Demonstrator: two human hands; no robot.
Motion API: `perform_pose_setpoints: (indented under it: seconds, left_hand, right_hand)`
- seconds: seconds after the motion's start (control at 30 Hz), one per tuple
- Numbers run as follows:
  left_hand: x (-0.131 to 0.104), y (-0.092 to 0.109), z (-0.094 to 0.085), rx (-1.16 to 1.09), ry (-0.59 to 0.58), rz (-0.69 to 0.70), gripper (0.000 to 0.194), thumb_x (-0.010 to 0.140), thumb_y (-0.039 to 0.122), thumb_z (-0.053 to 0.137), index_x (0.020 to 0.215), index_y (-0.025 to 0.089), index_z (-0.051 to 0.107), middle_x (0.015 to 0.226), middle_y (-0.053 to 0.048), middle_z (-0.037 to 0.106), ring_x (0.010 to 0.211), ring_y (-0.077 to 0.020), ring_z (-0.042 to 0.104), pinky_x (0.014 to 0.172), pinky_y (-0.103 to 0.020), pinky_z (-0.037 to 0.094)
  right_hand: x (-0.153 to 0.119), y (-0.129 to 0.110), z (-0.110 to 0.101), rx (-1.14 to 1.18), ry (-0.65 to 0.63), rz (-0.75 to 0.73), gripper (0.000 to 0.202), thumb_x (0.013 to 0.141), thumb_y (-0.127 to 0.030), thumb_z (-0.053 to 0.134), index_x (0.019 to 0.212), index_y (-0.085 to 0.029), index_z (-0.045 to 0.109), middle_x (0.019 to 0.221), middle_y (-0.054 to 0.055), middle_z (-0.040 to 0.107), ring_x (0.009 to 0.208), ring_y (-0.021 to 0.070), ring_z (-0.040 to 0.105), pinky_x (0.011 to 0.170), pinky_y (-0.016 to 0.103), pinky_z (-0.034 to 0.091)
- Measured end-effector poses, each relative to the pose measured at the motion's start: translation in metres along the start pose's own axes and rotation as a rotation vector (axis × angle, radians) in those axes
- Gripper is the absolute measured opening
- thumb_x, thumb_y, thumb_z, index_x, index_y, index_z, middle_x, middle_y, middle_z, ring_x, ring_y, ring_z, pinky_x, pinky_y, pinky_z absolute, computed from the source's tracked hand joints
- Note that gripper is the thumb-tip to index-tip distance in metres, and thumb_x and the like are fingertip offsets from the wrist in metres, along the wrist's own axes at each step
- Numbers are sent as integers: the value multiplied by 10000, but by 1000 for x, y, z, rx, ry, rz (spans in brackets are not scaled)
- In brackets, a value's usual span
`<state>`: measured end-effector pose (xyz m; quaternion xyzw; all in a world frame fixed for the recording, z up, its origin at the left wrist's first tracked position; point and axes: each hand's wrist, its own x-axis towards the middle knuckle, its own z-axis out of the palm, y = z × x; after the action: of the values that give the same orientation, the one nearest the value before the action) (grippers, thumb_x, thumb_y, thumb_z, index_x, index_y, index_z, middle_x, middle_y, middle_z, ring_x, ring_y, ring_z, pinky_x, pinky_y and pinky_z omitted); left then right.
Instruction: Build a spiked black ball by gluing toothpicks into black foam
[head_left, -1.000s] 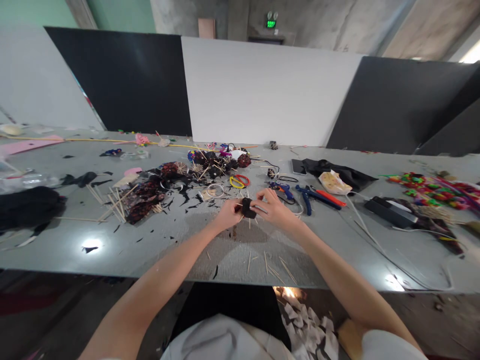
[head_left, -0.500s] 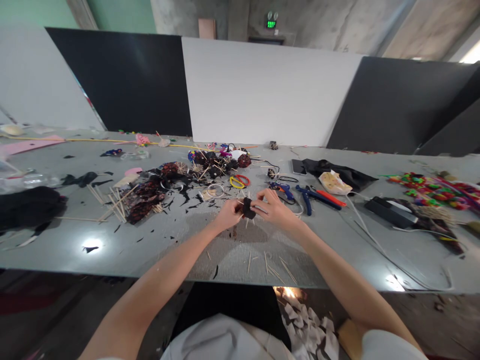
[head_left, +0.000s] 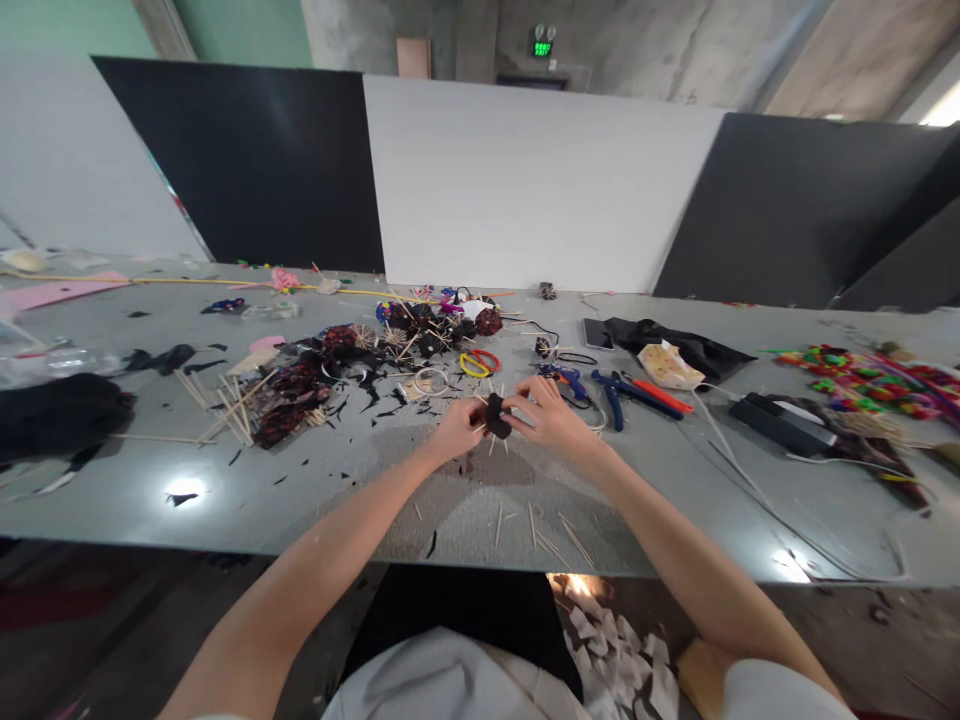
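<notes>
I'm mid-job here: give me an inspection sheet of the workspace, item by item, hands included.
Surface: gray table, black scraps scattered on it.
Job's things: black piece with thin sticks poking out; loose sticks near the front edge.
Clutter: spiky pieces heaped beyond the hands; blue-handled tool to the right.
Hands: left hand holds the black piece; right hand has fingertips at it, grip unclear.
Cables: white cable runs across the right side.
Surroundings: white panel behind the table; lit exit sign above.
</notes>
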<state>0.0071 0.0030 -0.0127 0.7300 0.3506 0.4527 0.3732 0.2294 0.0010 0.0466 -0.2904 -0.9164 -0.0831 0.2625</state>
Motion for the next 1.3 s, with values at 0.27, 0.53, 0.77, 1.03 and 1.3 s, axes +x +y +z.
perform_pose_setpoints:
  seconds: [0.27, 0.53, 0.77, 1.03, 1.3]
  left_hand:
    - [0, -3, 0, 26, 12, 6, 101, 708, 76, 552, 709, 150, 620, 633, 10, 625, 597, -113, 531, 584, -209, 365]
    - [-1, -2, 0, 25, 4, 3, 97, 707, 77, 548, 703, 148, 613, 639, 12, 626, 607, -111, 532, 591, -210, 364]
    - [0, -2, 0, -8, 21, -4, 80, 724, 92, 561, 708, 141, 622, 634, 14, 623, 593, -105, 526, 583, -206, 358]
    - [-1, -2, 0, -15, 24, 2, 53, 737, 117, 570, 716, 145, 610, 635, 12, 620, 593, -109, 520, 582, -215, 352]
    - [-1, -4, -1, 9, 22, 12, 59, 731, 118, 563, 730, 143, 616, 651, 11, 626, 610, -113, 527, 597, -219, 366]
  right_hand:
    - [-1, -2, -1, 33, -21, -43, 212, 1077, -315, 510, 1174, -224, 675, 1126, 120, 571, 1044, 268, 540, 978, 462, 473]
    - [0, -3, -1, 31, -43, -36, 190, 1084, -310, 499, 1144, -227, 659, 1133, 118, 576, 1048, 265, 547, 964, 444, 468]
    - [-1, -2, 3, 19, -37, -1, 201, 1078, -342, 504, 1179, -234, 639, 1166, 126, 587, 1084, 283, 550, 975, 471, 452]
    - [-1, -2, 3, -8, -29, -14, 223, 1090, -356, 484, 1186, -209, 621, 1158, 137, 595, 1074, 284, 547, 969, 467, 453]
    - [-1, -2, 4, 8, -34, -17, 213, 1089, -339, 484, 1202, -223, 622, 1170, 135, 600, 1090, 286, 550, 969, 470, 450]
